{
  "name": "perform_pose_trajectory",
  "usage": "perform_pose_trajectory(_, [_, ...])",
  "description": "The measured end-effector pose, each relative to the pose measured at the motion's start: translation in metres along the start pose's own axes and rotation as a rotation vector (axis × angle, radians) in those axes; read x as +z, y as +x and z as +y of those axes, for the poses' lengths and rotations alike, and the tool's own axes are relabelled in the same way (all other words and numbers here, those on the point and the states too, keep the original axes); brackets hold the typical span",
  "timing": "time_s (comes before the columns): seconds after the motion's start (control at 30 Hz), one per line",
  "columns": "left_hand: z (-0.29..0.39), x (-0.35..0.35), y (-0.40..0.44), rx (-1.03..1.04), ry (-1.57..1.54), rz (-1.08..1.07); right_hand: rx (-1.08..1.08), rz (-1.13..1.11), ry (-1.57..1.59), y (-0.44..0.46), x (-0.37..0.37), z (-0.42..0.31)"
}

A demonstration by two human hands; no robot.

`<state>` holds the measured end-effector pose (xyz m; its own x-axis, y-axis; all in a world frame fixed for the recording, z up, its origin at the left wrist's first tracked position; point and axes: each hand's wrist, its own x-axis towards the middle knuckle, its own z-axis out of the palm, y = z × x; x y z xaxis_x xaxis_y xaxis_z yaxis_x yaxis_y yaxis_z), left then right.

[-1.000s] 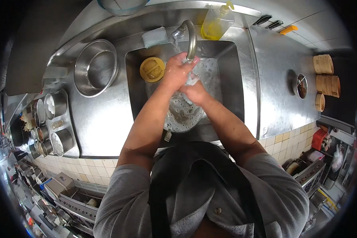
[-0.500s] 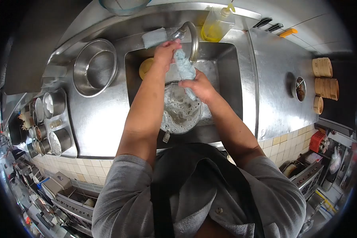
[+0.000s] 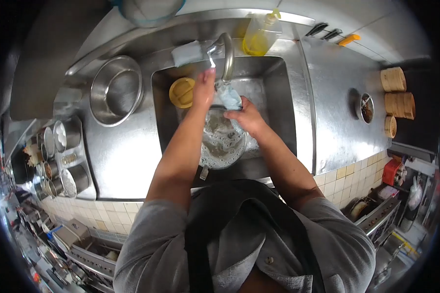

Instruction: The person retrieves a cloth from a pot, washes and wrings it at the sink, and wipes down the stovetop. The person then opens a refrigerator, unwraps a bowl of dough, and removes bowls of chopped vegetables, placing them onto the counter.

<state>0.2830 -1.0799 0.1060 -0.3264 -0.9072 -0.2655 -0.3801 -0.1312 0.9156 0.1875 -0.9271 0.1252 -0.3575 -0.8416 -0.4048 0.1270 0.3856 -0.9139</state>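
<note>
Right across the middle of the frame runs the steel counter (image 3: 117, 168), bright under the light, and set into it, at centre, is the deep sink (image 3: 281, 102). Over on the left of the frame sits a wide metal basin (image 3: 116, 93) on the counter. Low in the sink, near the centre of the frame, we have a pan (image 3: 245, 146) of cloudy, foamy water. Up at the top, right of centre, stands a soap bottle (image 3: 260, 36), yellow liquid at its base, and just left of it the curved tap (image 3: 229, 61) arches over the sink.

Now the hands! Below the tap the right hand (image 3: 249, 117) pinches a pale blue cloth (image 3: 230, 96) between thumb and fingers, the cloth bunched under the spout, its lower end above the pan. Just left, the left hand (image 3: 204, 88) is raised edge-on, fingers pointing to the top of the frame; whether it grips the cloth, I cannot tell. Behind the sink lies a folded cloth (image 3: 187, 53), and smallest, inside the sink's upper left, a round yellow object (image 3: 182, 93), beside the left hand.
</note>
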Motion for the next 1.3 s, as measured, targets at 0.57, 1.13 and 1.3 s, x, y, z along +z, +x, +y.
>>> perform_pose_trajectory(0.57, [0.062,0.019,-0.118,0.189,-0.524,-0.301,-0.3,0.061,-0.076,-0.066,-0.006,-0.017])
perform_pose_trajectory(1.13, [0.019,0.095,-0.18,-0.187,-0.109,-0.544,-0.127,-0.086,-0.599,-0.135,-0.048,0.076])
perform_pose_trajectory(1.3, [-0.007,0.108,-0.186,-0.022,0.268,-0.709,-0.001,-0.203,-0.73,-0.149,-0.056,0.076])
